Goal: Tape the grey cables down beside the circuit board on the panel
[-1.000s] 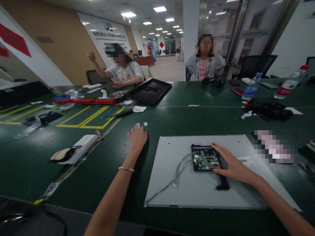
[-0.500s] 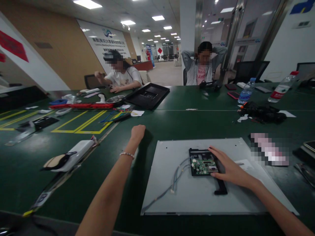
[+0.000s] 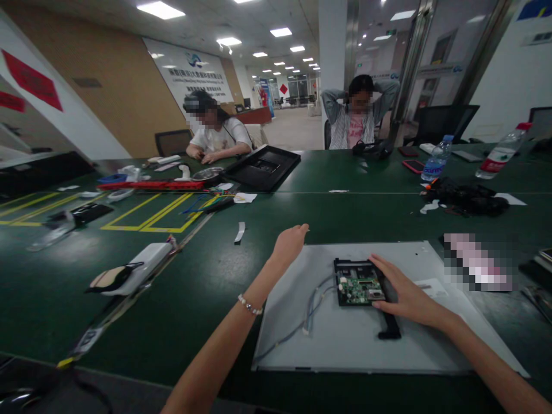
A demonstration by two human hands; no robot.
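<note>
My right hand (image 3: pixel 407 299) grips the right side of a black plastic frame (image 3: pixel 356 260), thumb and fingers at its edge. A green circuit board (image 3: pixel 357 290) sits in this frame, and blue-grey cables (image 3: pixel 311 305) run from its left side. The frame rests on a flat light-grey metal panel (image 3: pixel 328 351). My left hand (image 3: pixel 291 244) is over the panel's far left corner, its fingers pressed together; whether anything is between them is hidden. Left of that hand, a small white strip (image 3: pixel 240 232) lies on the green table.
A white device with a tan pad (image 3: pixel 133 267) lies on the left. Farther back are a black monitor housing (image 3: pixel 263 167), a red bar (image 3: pixel 150 185) and loose wires. Water bottles (image 3: pixel 437 161) and black cables (image 3: pixel 466 195) stand back right. Two people sit across the table.
My left hand has moved right, from the table to the panel's far left corner. The white strip now shows where that hand was. My right hand keeps its grip on the frame.
</note>
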